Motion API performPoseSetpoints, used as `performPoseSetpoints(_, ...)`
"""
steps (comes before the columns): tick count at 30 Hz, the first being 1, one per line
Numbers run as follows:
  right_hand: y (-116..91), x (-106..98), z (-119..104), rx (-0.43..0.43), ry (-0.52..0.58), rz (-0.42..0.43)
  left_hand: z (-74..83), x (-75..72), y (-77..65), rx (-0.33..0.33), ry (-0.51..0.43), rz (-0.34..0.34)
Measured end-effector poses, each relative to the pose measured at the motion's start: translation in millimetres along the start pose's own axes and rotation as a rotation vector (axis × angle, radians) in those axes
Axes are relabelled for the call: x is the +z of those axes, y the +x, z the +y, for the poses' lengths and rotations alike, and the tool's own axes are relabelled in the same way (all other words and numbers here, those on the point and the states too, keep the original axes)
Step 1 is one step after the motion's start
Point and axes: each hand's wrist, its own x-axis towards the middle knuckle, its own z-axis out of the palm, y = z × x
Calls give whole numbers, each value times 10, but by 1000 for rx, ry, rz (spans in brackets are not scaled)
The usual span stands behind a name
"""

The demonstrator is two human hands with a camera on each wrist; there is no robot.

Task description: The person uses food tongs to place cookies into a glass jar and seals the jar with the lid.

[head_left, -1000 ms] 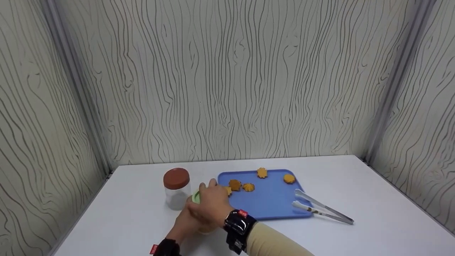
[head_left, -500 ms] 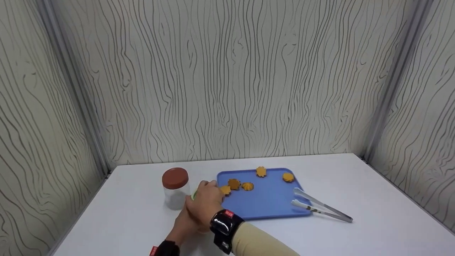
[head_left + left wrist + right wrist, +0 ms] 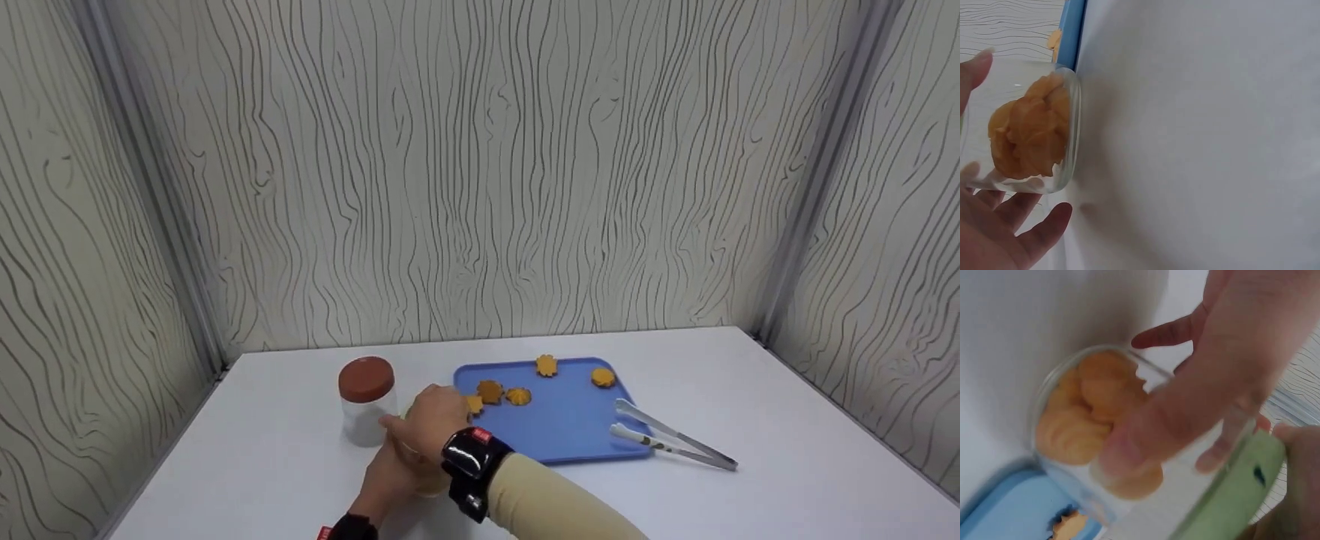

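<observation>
My left hand (image 3: 388,471) holds a clear jar (image 3: 433,484) around its body, thumb on one side and fingers spread along the other. Inside the jar, several orange-brown cookies (image 3: 1030,132) are heaped at its base, and I see them through the wall in both wrist views. On the jar's mouth is a light green lid (image 3: 1235,489) with a dark mark on its side. My right hand (image 3: 431,421) lies over the top and grips this lid, hiding most of it in the head view. The jar stands at the blue tray's left edge.
A second clear jar (image 3: 365,424) with a red-brown lid (image 3: 366,379) stands close on the left. The blue tray (image 3: 570,420) bears several scalloped cookies (image 3: 518,396). White-tipped metal tongs (image 3: 686,437) lie across the tray's right edge onto the white table (image 3: 247,450).
My right hand has turned over the lid, its raised fingers closing down and its thumb swinging left. The left hand keeps its hold on the jar. The green lid is now more hidden.
</observation>
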Motion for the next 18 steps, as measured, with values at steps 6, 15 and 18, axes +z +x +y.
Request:
performPoseSetpoints(6, 3, -103, 264, -111, 177, -162, 26, 3, 18, -81, -85, -20)
performPoseSetpoints(15, 62, -251, 417, -223, 41, -283, 31, 11, 39, -118, -212, -25)
performPoseSetpoints(18, 89, -230, 449, -267, -16, -272, 23, 11, 54, -137, -241, -39)
